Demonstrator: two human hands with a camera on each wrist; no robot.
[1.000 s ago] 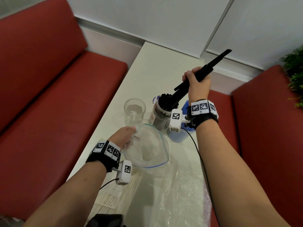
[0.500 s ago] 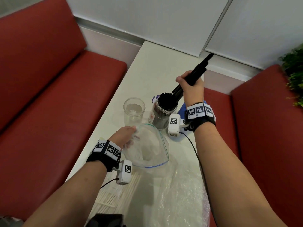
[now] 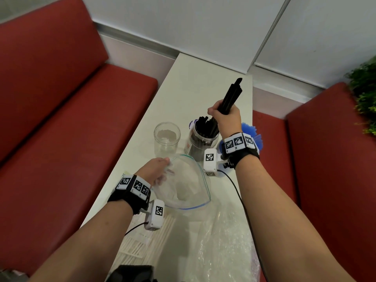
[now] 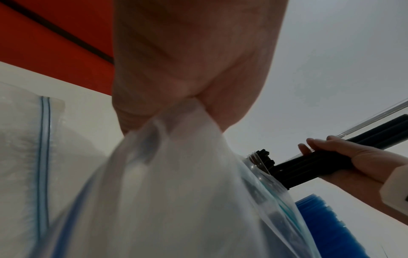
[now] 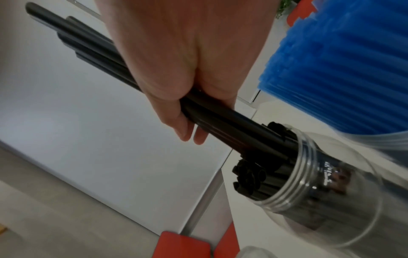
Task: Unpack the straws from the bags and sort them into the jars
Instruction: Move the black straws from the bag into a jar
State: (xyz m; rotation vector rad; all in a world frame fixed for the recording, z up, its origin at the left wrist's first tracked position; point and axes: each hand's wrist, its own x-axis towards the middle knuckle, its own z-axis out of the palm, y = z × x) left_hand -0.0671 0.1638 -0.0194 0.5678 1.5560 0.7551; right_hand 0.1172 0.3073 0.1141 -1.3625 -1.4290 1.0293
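My right hand (image 3: 223,117) grips a bundle of black straws (image 3: 232,96), their lower ends inside a clear jar (image 3: 200,143) that holds several more black straws. In the right wrist view the fingers (image 5: 183,129) curl round the bundle (image 5: 92,52) just above the jar mouth (image 5: 284,174). My left hand (image 3: 156,169) pinches the rim of an open clear zip bag (image 3: 183,184) near the table's left edge; the left wrist view shows thumb and fingers (image 4: 167,104) pinching the plastic (image 4: 176,183). An empty clear jar (image 3: 167,137) stands left of the black one.
A jar of blue straws (image 3: 251,135) stands behind my right wrist. White wrapped straws (image 3: 142,241) and crumpled clear plastic (image 3: 223,247) lie on the near white table (image 3: 193,78). Red benches (image 3: 71,129) flank it, and a plant (image 3: 366,88) is at right.
My right hand has lowered the black straw bundle toward the jar and tipped it more upright, its ends sliding deeper. The left hand and bag have stayed put.
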